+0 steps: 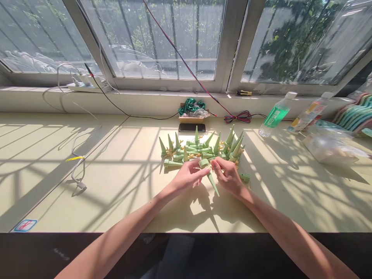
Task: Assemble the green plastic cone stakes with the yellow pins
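Note:
My left hand (187, 176) is closed around the middle of a green plastic cone piece (213, 184), gripped between thumb and fingers. Its long pointed end slants down toward me, and its wider ribbed head faces up and away. Close against it on the right, my right hand (229, 178) is pinched, fingertips at the side of the piece; whatever they grip is too small or hidden to name. Just beyond both hands lies a pile of similar green cone pieces (217, 144), some upright and some on their sides, with small yellowish parts. Another green piece (245, 178) lies beside my right wrist.
Behind the pile are a black phone (192, 127) and a small box (192, 120) holding green material. At right stand a green-labelled bottle (274, 118), a second bottle (309, 114) and a plastic bag (331, 149). A white cable (78, 170) lies at left; a coiled wire (241, 117) lies near the sill.

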`<state>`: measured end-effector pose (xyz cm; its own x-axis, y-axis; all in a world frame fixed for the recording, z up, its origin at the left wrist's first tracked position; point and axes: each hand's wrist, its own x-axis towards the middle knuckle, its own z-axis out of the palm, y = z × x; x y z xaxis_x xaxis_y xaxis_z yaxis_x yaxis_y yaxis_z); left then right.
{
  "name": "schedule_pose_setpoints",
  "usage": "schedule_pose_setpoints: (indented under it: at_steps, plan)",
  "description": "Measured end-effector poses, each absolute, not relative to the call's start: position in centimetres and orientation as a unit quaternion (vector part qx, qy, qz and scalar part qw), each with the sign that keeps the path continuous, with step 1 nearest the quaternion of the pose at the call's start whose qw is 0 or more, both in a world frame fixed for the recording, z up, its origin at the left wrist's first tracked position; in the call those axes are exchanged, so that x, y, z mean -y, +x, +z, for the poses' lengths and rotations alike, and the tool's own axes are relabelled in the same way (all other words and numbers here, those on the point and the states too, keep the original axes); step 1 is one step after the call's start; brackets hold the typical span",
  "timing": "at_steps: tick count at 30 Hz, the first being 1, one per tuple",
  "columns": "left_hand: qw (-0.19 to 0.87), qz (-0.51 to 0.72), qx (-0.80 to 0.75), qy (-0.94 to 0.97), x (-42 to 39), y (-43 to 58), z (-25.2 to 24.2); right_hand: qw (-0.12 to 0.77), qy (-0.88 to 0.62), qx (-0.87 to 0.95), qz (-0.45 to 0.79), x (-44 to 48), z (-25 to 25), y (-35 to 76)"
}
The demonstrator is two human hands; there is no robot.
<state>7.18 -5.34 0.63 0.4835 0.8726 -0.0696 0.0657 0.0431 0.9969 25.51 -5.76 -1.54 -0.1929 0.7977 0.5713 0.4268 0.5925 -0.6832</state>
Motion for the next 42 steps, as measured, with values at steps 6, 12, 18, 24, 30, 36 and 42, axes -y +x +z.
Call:
schedule_pose_setpoints:
  at_steps: [6,12,18,24,30,36,42]
  plan:
    - [0.367,0.414,-0.357,0.753,5.6,7.3,0.2,0.481,-0.418,0.743,0.205,5.8,-1.4,25.4]
    - [0.213,0.452,-0.306,0.810,5.2,7.3,-0.8,0.490,-0.419,0.733,0.216,5.8,-1.4,25.4]
    - [0.323,0.444,-0.374,0.747,5.5,7.5,-0.2,0.538,-0.452,0.684,0.196,5.5,-1.7,25.4]
    - [0.561,0.351,-0.399,0.635,5.3,7.5,0.4,0.529,-0.441,0.703,0.179,5.4,-1.7,25.6]
    - [0.676,0.278,-0.363,0.578,5.0,7.2,0.1,0.475,-0.408,0.758,0.182,5.5,-1.7,25.7]
    - [0.645,0.294,-0.348,0.614,5.1,7.1,0.2,0.487,-0.414,0.741,0.207,5.5,-1.6,25.6]
    - [0.456,0.373,-0.357,0.725,5.6,7.4,0.7,0.486,-0.430,0.730,0.214,5.6,-1.3,25.4]
